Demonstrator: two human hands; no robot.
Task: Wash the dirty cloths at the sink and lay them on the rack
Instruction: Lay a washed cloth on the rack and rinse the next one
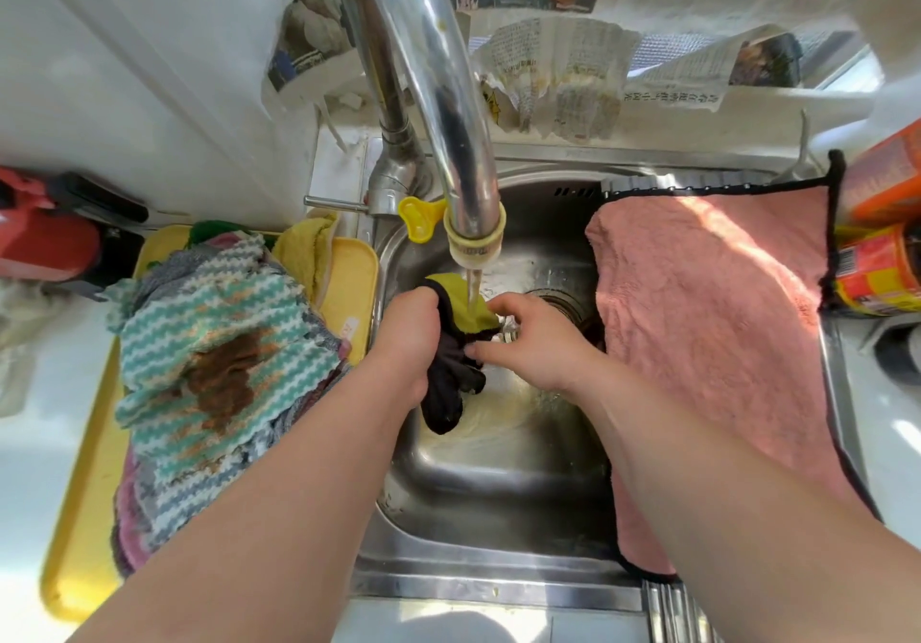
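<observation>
On my far left the yellow tray (pixel 84 518) holds the waiting pile. Its top piece is the striped cloth (pixel 219 323) with a big brown stain, and there are more cloths under it that I can't count.

Next comes my left hand (pixel 413 328), fist curled tight round the yellow-and-black cloth (pixel 456 343). That is the one being washed, bunched up inside the sink (pixel 498 503) and held above its floor. Its long axis runs away from me: the yellow end points up and back under the tap (pixel 448 144), right in the water stream (pixel 473 288), while the dark tail hangs down toward me below my left fist.

My right hand (pixel 533 338) sits just to the right of the cloth, thumb and curled fingers nipping its edge near the middle. Both hands are on it, then, and the left has the firmer grip.

The next rub, I judge, turns on that lie — the soiled dark tail is the end out of the water and must be fed up under the flow.

Further right the drain (pixel 560 301) lies just behind my right hand. Beyond it a pink cloth (pixel 712 323) is spread flat over the rack (pixel 668 612) across the sink's right side. Past that stand two orange tins (pixel 877 273).
</observation>
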